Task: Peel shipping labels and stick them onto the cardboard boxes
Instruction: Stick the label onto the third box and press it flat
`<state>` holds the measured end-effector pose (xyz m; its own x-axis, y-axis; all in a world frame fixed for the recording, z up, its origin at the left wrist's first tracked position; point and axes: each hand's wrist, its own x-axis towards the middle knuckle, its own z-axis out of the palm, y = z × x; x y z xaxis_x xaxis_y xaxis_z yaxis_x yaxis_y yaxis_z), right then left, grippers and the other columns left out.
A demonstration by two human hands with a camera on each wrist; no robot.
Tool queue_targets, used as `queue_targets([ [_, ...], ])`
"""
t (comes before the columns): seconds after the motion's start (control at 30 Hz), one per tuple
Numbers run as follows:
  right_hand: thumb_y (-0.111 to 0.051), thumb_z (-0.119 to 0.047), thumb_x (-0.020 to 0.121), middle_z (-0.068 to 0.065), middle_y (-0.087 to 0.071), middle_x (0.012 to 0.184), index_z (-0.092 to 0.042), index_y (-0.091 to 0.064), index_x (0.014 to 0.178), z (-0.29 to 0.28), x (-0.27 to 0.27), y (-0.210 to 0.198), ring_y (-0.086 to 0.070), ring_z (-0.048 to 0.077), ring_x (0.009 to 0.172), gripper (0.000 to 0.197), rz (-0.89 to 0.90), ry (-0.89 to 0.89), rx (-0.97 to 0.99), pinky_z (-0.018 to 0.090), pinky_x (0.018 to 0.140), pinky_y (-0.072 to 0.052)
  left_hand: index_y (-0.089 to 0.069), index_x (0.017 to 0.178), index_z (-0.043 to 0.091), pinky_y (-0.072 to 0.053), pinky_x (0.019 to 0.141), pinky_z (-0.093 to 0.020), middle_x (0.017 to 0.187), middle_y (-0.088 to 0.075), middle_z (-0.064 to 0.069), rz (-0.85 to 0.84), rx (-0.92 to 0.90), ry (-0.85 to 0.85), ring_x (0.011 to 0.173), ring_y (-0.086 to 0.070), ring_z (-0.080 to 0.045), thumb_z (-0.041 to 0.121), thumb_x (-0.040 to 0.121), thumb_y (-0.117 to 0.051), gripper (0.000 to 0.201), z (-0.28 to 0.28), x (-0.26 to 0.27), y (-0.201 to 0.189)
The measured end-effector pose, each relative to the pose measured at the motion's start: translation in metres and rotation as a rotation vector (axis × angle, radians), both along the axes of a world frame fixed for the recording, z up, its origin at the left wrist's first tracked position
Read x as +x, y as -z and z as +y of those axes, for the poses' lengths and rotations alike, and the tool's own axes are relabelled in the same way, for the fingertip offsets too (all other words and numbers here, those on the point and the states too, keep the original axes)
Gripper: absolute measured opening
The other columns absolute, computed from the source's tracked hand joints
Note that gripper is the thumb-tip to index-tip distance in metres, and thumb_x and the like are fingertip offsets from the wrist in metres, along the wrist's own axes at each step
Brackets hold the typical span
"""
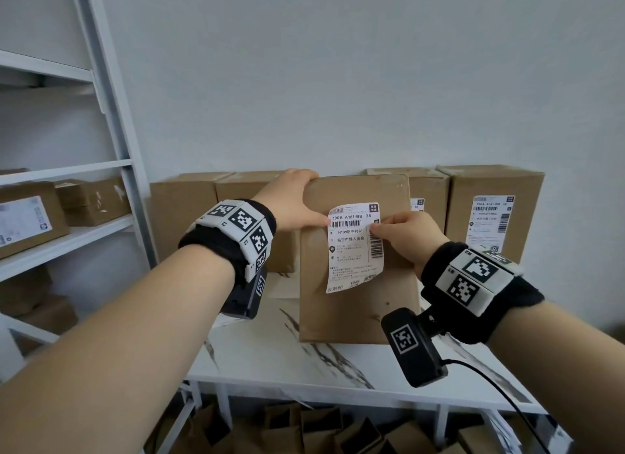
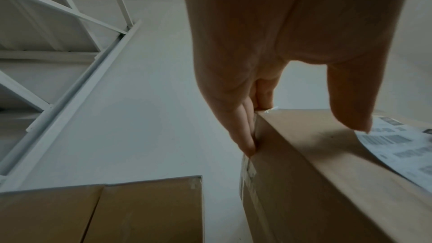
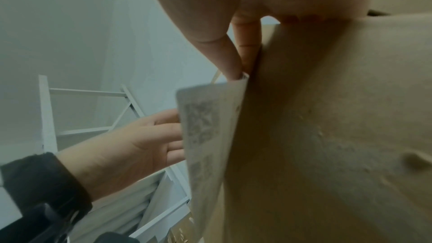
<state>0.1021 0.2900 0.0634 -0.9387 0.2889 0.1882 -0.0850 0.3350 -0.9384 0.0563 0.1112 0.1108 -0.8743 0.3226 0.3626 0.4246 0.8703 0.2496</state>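
A brown cardboard box (image 1: pixel 358 311) stands upright on the marble table (image 1: pixel 270 362). My left hand (image 1: pixel 304 200) grips its top left corner, fingers over the top edge and thumb resting by the left edge of the shipping label (image 1: pixel 351 250). The white label's upper part lies on the box front; its lower part curls loose. My right hand (image 1: pixel 375 228) pinches the label's upper right edge. In the left wrist view the fingers (image 2: pixel 245 141) hold the box (image 2: pixel 315 182) beside the label (image 2: pixel 402 151). In the right wrist view a fingertip (image 3: pixel 233 69) touches the label (image 3: pixel 205 127) against the box (image 3: pixel 327 117).
Several cardboard boxes (image 1: pixel 182 217) line the wall behind; the rightmost one (image 1: pixel 490 213) carries a label. White shelving (image 1: pixel 111 115) at the left holds more boxes (image 1: pixel 30 217). Brown cardboard pieces (image 1: pixel 321 426) lie under the table.
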Motion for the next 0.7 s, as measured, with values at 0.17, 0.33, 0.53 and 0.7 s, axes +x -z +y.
queue_targets([
  [0.17,-0.062,-0.015,0.086,0.016,-0.071,0.099,-0.008,-0.063,0.068,-0.0015,-0.0012,0.0016,-0.065,0.031,0.096,0.019,-0.006,0.004,-0.001,0.042,0.087,-0.054,-0.032,0.144,0.017,-0.034,0.108,-0.033,0.144,-0.038,-0.005,0.020,-0.014,0.002,0.130,-0.040,-0.020,0.042,0.079,-0.068,0.079,0.0003,-0.0030,-0.0003],
  [0.33,-0.064,-0.022,0.086,0.011,-0.070,0.098,-0.013,-0.058,0.063,0.0004,-0.0032,0.0034,-0.060,0.022,0.085,0.026,0.019,0.023,0.053,0.035,0.078,-0.051,-0.038,0.139,0.016,-0.035,0.101,-0.029,0.139,-0.043,-0.003,0.057,0.016,0.004,0.125,-0.043,-0.019,0.042,0.080,-0.068,0.071,0.0012,-0.0030,-0.0012],
  [0.53,-0.063,-0.026,0.087,0.006,-0.067,0.087,-0.014,-0.060,0.065,0.0016,-0.0040,0.0062,-0.055,0.017,0.076,0.025,0.046,0.034,0.147,0.028,0.068,-0.045,-0.043,0.134,0.014,-0.036,0.098,-0.029,0.135,-0.048,-0.003,0.096,0.034,-0.008,0.122,-0.045,-0.019,0.040,0.082,-0.066,0.063,0.0040,-0.0036,-0.0010],
  [0.7,-0.063,-0.027,0.087,0.001,-0.062,0.072,-0.020,-0.054,0.056,0.0028,-0.0041,0.0095,-0.049,0.011,0.060,0.033,0.072,0.035,0.176,0.023,0.056,-0.041,-0.044,0.133,0.014,-0.037,0.098,-0.029,0.134,-0.048,-0.005,0.118,0.051,-0.021,0.121,-0.046,-0.020,0.036,0.084,-0.066,0.059,0.0049,-0.0050,0.0026],
])
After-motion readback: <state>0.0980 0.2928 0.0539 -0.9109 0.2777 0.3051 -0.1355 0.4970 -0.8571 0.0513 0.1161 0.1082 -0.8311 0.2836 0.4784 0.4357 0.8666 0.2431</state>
